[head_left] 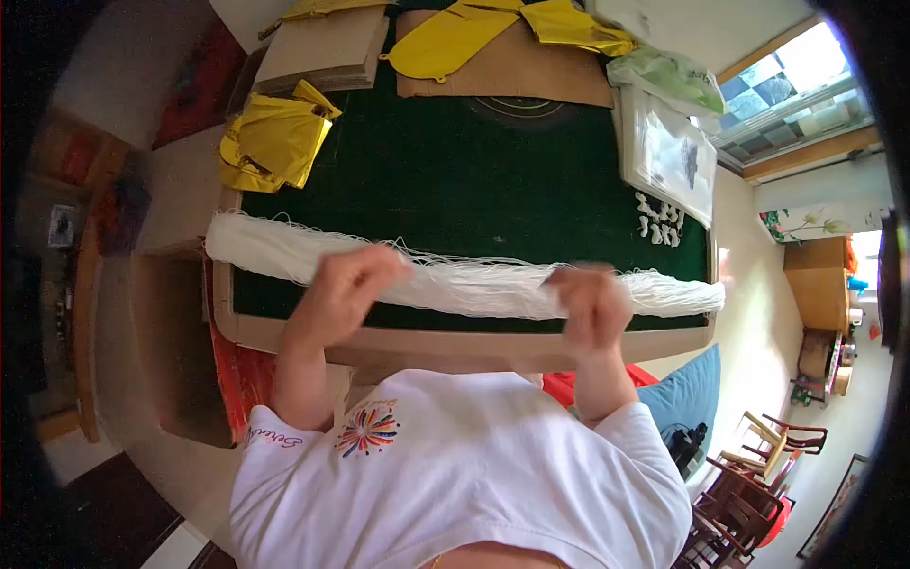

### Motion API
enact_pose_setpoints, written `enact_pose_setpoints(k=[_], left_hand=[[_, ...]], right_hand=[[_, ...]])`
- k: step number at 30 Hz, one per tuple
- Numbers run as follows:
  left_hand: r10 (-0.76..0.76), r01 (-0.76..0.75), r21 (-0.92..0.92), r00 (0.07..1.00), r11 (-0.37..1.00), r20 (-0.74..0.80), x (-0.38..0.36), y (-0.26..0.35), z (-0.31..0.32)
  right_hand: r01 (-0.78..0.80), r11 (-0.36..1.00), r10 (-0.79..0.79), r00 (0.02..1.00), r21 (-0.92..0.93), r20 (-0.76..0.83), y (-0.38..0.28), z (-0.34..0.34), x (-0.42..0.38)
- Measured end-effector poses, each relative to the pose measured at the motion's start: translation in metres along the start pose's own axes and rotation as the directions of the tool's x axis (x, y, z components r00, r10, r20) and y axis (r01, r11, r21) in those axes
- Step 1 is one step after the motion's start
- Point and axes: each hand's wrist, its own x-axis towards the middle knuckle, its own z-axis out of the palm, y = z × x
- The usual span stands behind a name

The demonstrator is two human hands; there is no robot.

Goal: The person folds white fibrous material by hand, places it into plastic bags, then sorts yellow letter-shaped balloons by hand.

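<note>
A long, thick bundle of white string (474, 286) lies across the near side of the dark green tabletop, with loose strands along its upper edge. Over its left half is my left hand (353, 284), fingers curled together in a pinch. My right hand (595, 302) is above the right half, its fingers also bent inward and smeared by motion. Whether a strand runs between the two hands I cannot make out. Several small tied white string hanks (661, 220) rest at the right of the table.
Crumpled gold foil pieces (277, 137) lie at the left, beside a stack of cardboard (322, 52). Yellow foil shapes (455, 43) cover a brown cardboard sheet (569, 81) at the back. Clear plastic bags (668, 156) sit at the right. A blue cushion (687, 394) is below the table edge.
</note>
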Motion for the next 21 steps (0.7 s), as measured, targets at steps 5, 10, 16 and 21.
enact_pose_setpoints(k=[5, 10, 16, 21], left_hand=[[0.334, 0.071, -0.818, 0.890, 0.571, 0.310, -0.011, 0.020, 0.021], [0.092, -0.113, -0.214, 0.990, 0.970, -0.104, 0.018, -0.003, 0.043], [0.068, 0.214, -0.569, 0.899, 0.794, 0.433, 0.002, 0.011, 0.047], [0.131, -0.135, -0.414, 0.991, 0.900, -0.038, 0.016, -0.013, 0.058]], right_hand=[[-0.394, 0.903, 0.419, 0.896, -0.172, 0.145, 0.032, 0.014, -0.001], [-0.163, 0.958, 0.284, 0.632, -0.235, 0.721, -0.001, 0.029, -0.005], [-0.216, 0.970, 0.238, 0.936, -0.110, 0.259, 0.010, 0.023, 0.010], [-0.142, 0.987, 0.163, 0.866, -0.081, 0.473, 0.007, 0.041, -0.013]])
